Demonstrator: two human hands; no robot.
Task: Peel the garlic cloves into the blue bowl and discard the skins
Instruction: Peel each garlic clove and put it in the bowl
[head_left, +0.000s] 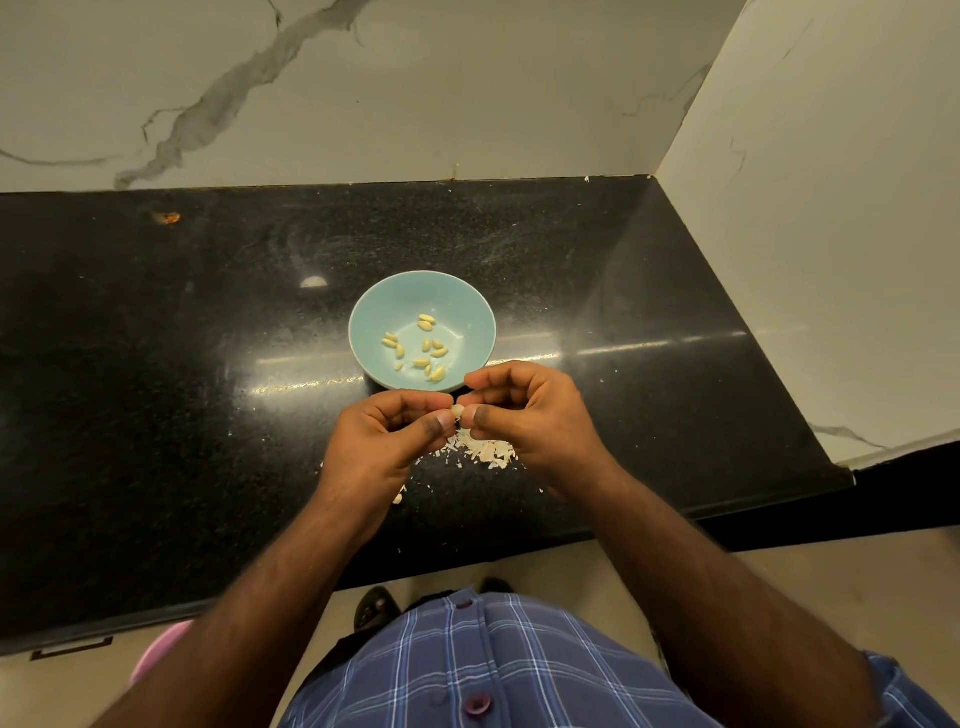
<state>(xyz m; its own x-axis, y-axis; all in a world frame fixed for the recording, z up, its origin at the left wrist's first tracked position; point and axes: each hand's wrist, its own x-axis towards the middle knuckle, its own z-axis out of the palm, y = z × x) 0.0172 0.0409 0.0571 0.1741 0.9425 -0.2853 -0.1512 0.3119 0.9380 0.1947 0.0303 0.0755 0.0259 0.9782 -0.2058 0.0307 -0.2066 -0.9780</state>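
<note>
A light blue bowl (374, 306) stands in the middle of the black counter and holds several peeled yellowish garlic cloves (426, 322). Just in front of the bowl, my left hand (384, 441) and my right hand (530, 410) meet, fingertips pinched together on one small pale garlic clove (457, 412). A heap of papery white skins (480, 451) lies on the counter below and between my hands, partly hidden by them. Another pale piece (398, 499) shows by my left wrist.
The black granite counter (156, 389) ends at a marble wall behind and a white wall on the right. Its front edge runs below my forearms. A pink object (161, 649) sits low at the left, below the counter. An orange speck (169, 217) lies at the far left.
</note>
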